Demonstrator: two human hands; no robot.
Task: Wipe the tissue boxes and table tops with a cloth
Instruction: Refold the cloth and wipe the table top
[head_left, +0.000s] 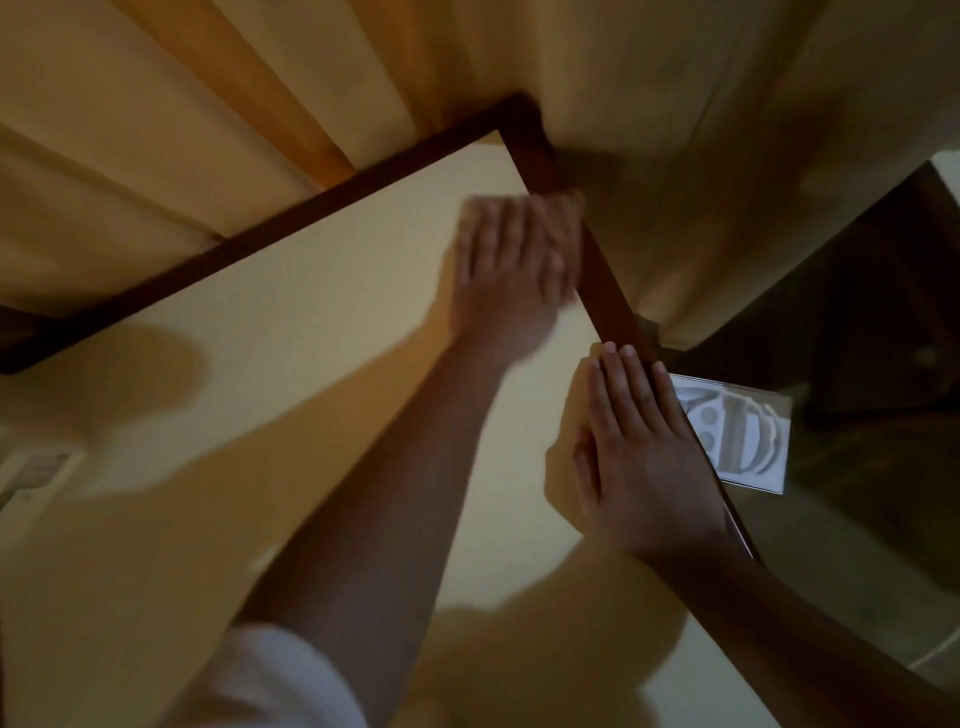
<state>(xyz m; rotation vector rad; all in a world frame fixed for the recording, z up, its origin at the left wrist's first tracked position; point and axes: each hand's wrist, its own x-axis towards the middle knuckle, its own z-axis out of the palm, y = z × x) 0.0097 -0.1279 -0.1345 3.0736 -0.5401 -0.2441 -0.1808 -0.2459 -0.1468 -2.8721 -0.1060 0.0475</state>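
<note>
L hand (506, 270) flat, fingers straight and spread wide, palm pressing the cloth (567, 209) onto the table top (311, 338) at the far R corner. Only the cloth's edges show past the fingertips. Hand and cloth are blurred, so prob. a stroke under way. Flat palm rather than a pinch: spreads pressure and keeps the cloth bunched under the hand, not trailing. The cloth overlaps the dark wood trim (610, 293), so the border seems to be getting wiped with the pale surface. R hand (641, 457) also flat on the top, fingers straight and together, holding nothing, little finger along the R edge; likely a brace, steadying the body for the long reach and perhaps the table too. White sleeve (270, 680) pushed up the L arm, clear of the surface. Printed card (737, 436) lies beyond the R edge, lower down. Curtain (208, 130) hangs close behind the far edge. No tissue box id'd; pale blurred obj. (36, 470) at far L, can't tell what.
</note>
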